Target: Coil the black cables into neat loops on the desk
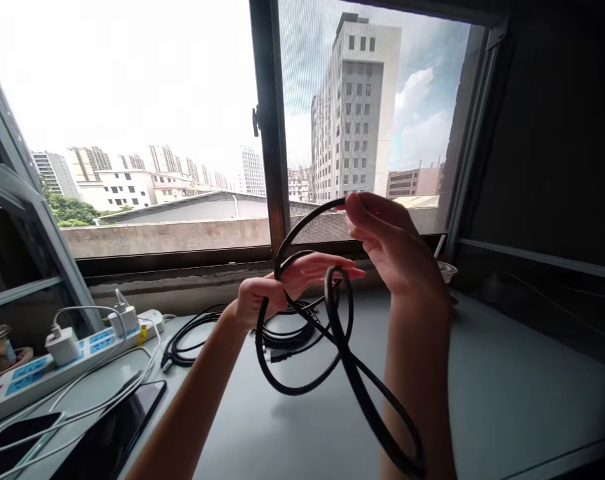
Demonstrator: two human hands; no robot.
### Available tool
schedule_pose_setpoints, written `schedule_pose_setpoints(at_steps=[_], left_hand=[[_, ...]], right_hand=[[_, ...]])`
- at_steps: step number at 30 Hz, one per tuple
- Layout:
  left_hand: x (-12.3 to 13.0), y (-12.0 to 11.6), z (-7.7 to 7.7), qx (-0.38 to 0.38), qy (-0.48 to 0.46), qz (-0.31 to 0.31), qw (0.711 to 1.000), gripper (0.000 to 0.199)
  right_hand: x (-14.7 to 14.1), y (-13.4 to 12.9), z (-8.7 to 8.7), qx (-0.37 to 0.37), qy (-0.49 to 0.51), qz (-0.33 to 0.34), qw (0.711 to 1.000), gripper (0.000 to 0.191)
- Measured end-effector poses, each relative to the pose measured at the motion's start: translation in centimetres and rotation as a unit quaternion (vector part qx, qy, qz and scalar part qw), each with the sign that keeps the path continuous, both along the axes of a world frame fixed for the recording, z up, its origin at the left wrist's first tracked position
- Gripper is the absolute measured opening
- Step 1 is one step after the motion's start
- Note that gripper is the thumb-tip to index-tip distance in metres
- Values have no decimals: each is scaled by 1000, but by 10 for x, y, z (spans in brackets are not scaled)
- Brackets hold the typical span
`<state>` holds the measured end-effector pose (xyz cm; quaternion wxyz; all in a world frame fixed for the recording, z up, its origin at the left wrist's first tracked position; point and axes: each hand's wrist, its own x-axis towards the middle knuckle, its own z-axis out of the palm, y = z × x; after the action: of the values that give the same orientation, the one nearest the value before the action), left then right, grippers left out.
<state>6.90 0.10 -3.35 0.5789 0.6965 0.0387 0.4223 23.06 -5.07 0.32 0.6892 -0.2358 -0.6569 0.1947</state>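
A thick black cable (350,363) hangs in loose loops in front of the camera, above the grey table. My left hand (282,283) holds part of it between the thumb and the palm, with the other fingers stretched to the right. Higher up and to the right, my right hand (380,230) pinches the cable at the top of a loop. One long loop droops toward the lower right, in front of my right forearm. Below my left hand, a coiled black cable (287,337) lies on the table, partly hidden by the held loops.
Another black cable coil (177,347) lies left of my hands. A white power strip (90,350) with chargers, white cables and a dark tablet (115,427) occupy the table's left side. A clear cup (446,270) stands behind my right forearm. A window spans the back.
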Motion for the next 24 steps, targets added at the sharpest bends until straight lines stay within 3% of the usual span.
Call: schedule_pose_setpoints(at_steps=[3, 5, 7, 9, 13, 17, 21, 24], left_hand=[[5, -2, -1, 35, 41, -157, 986, 70], [4, -4, 1, 53, 64, -196, 977, 46], [-3, -4, 6, 57, 84, -137, 985, 35], [-12, -1, 11, 71, 85, -35, 993, 36], [-32, 12, 16, 104, 60, 146, 982, 25], [-47, 25, 18, 66, 46, 214, 973, 27], [-59, 30, 22, 87, 25, 298, 950, 17], [-70, 29, 25, 110, 60, 335, 934, 18]], right_hand=[[3, 10, -1, 0, 14, -1, 1000, 20], [7, 15, -3, 0, 25, -26, 999, 19], [13, 19, -6, 3, 39, -67, 997, 18], [21, 19, -9, -6, 52, -107, 993, 20], [34, 12, -13, -83, 9, -95, 992, 25], [36, 2, -12, -85, -43, -76, 993, 22], [34, 1, -11, -56, -78, -63, 993, 23], [34, 5, -12, -57, -45, -72, 995, 24]])
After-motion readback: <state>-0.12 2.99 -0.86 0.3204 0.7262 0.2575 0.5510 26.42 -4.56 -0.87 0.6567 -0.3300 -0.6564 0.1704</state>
